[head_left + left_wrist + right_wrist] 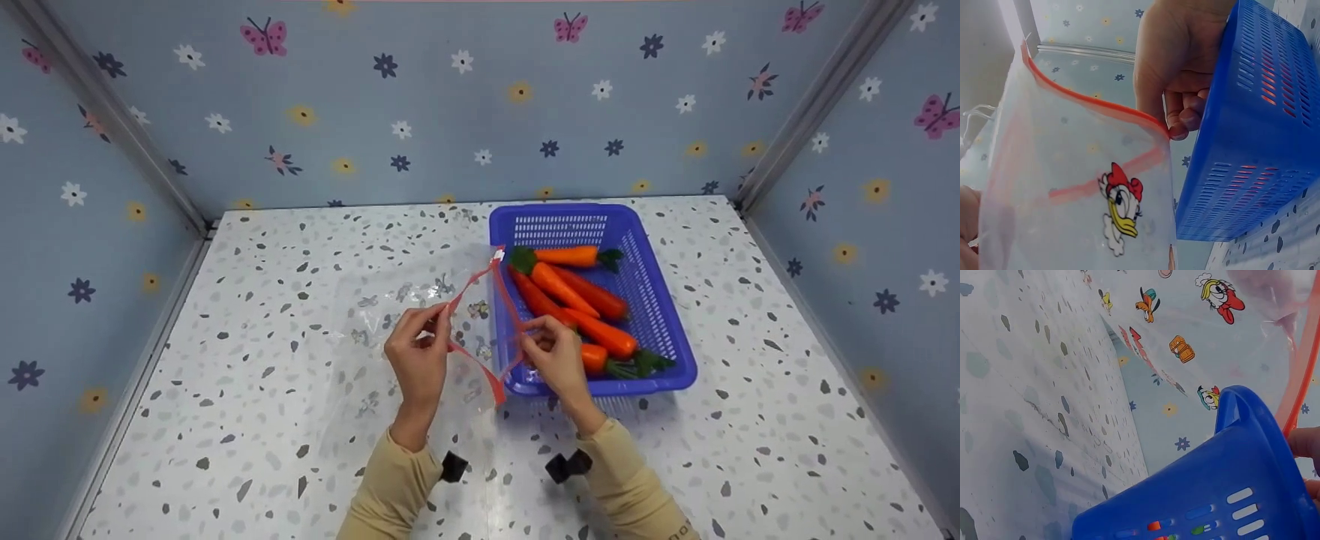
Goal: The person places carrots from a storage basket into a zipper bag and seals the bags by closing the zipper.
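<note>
A clear zip bag (367, 322) with cartoon prints and a red zip edge lies on the table, its mouth spread into a diamond. My left hand (420, 352) pinches one side of the red edge. The opposite side is pinched by my right hand (555, 356), above the left rim of a blue basket (664, 300). Several orange and red carrots (555, 289) with green tops lie inside the basket. In the left wrist view the zip bag (1078, 152) gapes beside the basket (1258, 124), and the right hand (1182, 67) holds its edge.
A speckled white table (247, 337) carries everything. Flowered blue panels (450, 97) stand at the back and both sides, meeting at metal corner posts. Black wrist camera mounts (454, 466) sit on both tan sleeves.
</note>
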The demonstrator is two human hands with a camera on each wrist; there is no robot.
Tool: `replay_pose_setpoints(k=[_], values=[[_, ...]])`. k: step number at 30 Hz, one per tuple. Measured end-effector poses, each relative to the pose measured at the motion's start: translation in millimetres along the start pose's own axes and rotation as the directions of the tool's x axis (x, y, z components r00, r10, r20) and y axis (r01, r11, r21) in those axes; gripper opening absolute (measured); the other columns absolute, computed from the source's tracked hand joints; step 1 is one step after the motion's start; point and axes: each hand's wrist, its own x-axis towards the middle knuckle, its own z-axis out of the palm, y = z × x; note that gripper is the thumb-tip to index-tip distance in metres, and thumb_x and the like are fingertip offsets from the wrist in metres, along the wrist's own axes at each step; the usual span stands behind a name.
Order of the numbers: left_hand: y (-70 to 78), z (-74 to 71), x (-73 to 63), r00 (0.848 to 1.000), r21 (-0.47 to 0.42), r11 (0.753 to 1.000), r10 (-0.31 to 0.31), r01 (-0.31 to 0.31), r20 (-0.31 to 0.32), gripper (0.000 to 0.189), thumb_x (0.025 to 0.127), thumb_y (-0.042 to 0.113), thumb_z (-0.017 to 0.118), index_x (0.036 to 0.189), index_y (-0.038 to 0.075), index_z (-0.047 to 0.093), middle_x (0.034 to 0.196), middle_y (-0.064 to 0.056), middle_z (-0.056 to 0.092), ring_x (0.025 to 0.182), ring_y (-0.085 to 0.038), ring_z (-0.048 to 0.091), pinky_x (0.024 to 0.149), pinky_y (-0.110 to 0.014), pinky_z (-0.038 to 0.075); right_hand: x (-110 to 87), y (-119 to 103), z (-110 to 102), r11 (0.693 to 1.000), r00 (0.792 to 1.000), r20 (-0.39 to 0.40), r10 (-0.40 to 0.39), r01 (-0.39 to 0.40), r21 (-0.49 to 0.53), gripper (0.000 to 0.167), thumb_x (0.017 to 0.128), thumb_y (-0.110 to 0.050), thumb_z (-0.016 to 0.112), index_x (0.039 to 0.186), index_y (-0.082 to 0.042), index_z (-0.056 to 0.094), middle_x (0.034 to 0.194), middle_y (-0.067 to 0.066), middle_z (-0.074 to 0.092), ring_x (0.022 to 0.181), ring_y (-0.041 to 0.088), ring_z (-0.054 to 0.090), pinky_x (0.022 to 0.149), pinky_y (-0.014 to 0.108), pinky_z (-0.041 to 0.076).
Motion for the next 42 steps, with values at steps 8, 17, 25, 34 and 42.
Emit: replay_pose_setpoints(k=[8, 17, 25, 34, 42], values=[[12.4, 3.1, 1.3, 0.999, -0.109, 0.993, -0.039, 0.039, 0.003, 0.007, 0.077, -0.01, 0.062, 0.082, -0.009, 0.066, 0.069, -0.013, 0.056, 0.056, -0.017, 0.052, 0.041, -0.019, 0.042, -2.1, -13, -11, 0.998, 0.991, 0.13, -0.041, 0.035, 0.051, 0.014, 0.084, 0.002, 0.057, 0.094, 0.012, 0.057, 0.072, 0.02, 0.061, 0.053, 0.038, 0.053, 0.046, 0.025, 0.048], [22.1, 2.7, 2.4, 0.994, -0.157, 0.981, -0.108, 0.111, 0.03, 0.007, 0.078, -0.01, 0.06, 0.082, -0.012, 0.065, 0.069, -0.016, 0.055, 0.056, -0.016, 0.052, 0.042, -0.02, 0.044, -1.1, -9, -30, 0.997, 0.976, 0.212, -0.055, 0.065, -0.038, 0.016, 0.087, -0.004, 0.056, 0.098, 0.007, 0.059, 0.086, 0.017, 0.063, 0.07, 0.035, 0.058, 0.062, 0.035, 0.052], [20.7, 2.8, 1.0, 0.993, -0.174, 0.977, -0.116, 0.12, 0.031, 0.007, 0.078, -0.01, 0.06, 0.083, -0.012, 0.065, 0.07, -0.016, 0.055, 0.057, -0.014, 0.052, 0.041, -0.021, 0.044, 10.0, 30, -53, 0.983, 0.967, 0.253, 0.028, 0.019, -0.183, 0.024, 0.085, -0.02, 0.061, 0.102, -0.004, 0.062, 0.096, 0.005, 0.061, 0.083, 0.019, 0.055, 0.079, 0.039, 0.046], [20.9, 4.1, -0.2, 0.991, -0.177, 0.975, -0.129, 0.132, 0.031, 0.007, 0.078, -0.01, 0.06, 0.082, -0.012, 0.065, 0.07, -0.016, 0.056, 0.058, -0.015, 0.051, 0.042, -0.019, 0.044, 18.5, 43, -77, 0.96, 0.934, 0.344, 0.096, 0.004, -0.281, 0.036, 0.084, -0.023, 0.062, 0.11, 0.002, 0.057, 0.107, 0.015, 0.058, 0.097, 0.026, 0.055, 0.087, 0.041, 0.042], [22.3, 5.9, -0.3, 0.988, -0.172, 0.973, -0.153, 0.156, 0.034, 0.007, 0.079, -0.009, 0.06, 0.083, -0.011, 0.065, 0.07, -0.016, 0.056, 0.059, -0.014, 0.051, 0.043, -0.018, 0.043, 27.6, 50, -92, 0.943, 0.915, 0.378, 0.142, -0.009, -0.334, 0.041, 0.083, -0.025, 0.063, 0.113, 0.002, 0.056, 0.11, 0.016, 0.058, 0.102, 0.028, 0.053, 0.089, 0.043, 0.04]])
